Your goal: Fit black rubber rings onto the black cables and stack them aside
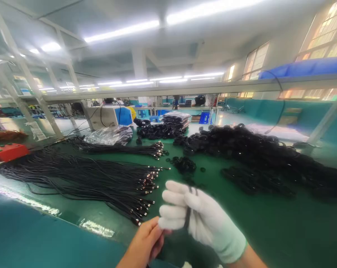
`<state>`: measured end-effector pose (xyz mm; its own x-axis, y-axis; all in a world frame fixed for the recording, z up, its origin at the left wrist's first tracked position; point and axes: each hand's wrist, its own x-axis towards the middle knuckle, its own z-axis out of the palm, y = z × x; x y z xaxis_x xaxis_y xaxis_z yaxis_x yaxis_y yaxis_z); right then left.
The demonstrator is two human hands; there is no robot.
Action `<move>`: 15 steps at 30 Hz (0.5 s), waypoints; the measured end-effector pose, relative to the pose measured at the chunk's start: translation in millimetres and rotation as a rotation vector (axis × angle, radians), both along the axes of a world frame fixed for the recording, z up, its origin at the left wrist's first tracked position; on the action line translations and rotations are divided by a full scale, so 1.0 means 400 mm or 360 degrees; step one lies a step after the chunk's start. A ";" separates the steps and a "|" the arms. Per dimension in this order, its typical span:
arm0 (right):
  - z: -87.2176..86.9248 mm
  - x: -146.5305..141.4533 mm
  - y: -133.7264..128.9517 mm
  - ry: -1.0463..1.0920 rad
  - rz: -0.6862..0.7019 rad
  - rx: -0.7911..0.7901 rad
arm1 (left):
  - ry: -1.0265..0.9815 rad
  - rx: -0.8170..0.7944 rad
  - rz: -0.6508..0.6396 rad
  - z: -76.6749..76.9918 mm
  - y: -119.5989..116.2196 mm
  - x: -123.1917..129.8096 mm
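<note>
My right hand (pixel 196 216), in a white glove, is held palm up over the green bench with its fingers curled and the thumb folded over. A black cable (pixel 188 217) runs across its palm and under the thumb. My bare left hand (pixel 150 238) is closed in a pinch, touching the gloved fingertips. What it pinches is hidden behind its fingers. Left of both hands lies a wide spread of straight black cables (pixel 87 175), their metal plug ends (pixel 146 190) pointing toward the hands. Beyond the glove sits a small heap of black rings (pixel 184 164).
A large pile of coiled black cables (pixel 241 149) covers the right back. Behind the straight cables are a clear plastic bag (pixel 109 134) and a stack of bagged goods (pixel 176 118). A red box (pixel 9 151) stands far left. A shelf beam (pixel 162 90) crosses above.
</note>
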<state>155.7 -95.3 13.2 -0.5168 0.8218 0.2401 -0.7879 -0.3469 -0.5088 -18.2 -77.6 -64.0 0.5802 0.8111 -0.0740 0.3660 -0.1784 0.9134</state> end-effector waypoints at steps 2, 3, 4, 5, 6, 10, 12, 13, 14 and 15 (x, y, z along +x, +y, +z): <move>0.000 0.026 0.012 -0.0129 -0.0170 -0.0009 | 0.0121 0.0217 0.0143 -0.032 -0.052 -0.004; -0.003 0.035 0.018 -0.0207 -0.0249 -0.0030 | 0.0193 0.0400 0.0203 -0.034 -0.075 -0.004; -0.008 0.040 0.022 -0.0289 -0.0322 -0.0060 | 0.0264 0.0602 0.0234 -0.027 -0.094 -0.004; -0.014 0.042 0.025 -0.0359 -0.0382 -0.0095 | 0.0326 0.0792 0.0228 -0.013 -0.109 -0.002; -0.022 0.040 0.026 -0.0409 -0.0426 -0.0127 | 0.0382 0.0952 0.0192 0.007 -0.118 0.000; -0.064 0.021 0.006 -0.0550 -0.0283 -0.0162 | 0.0464 0.1265 0.0057 0.126 -0.093 0.008; -0.084 0.009 -0.012 -0.0564 0.0016 -0.0095 | 0.0410 0.1179 0.0048 0.185 -0.049 0.008; -0.092 0.004 -0.020 -0.0548 0.0174 -0.0062 | 0.0365 0.1081 0.0035 0.209 -0.023 0.007; -0.098 -0.002 -0.026 -0.0523 0.0302 -0.0038 | 0.0302 0.0953 -0.0002 0.226 0.002 0.007; -0.101 -0.009 -0.031 -0.0501 0.0390 -0.0017 | 0.0223 0.0803 -0.0056 0.235 0.026 0.007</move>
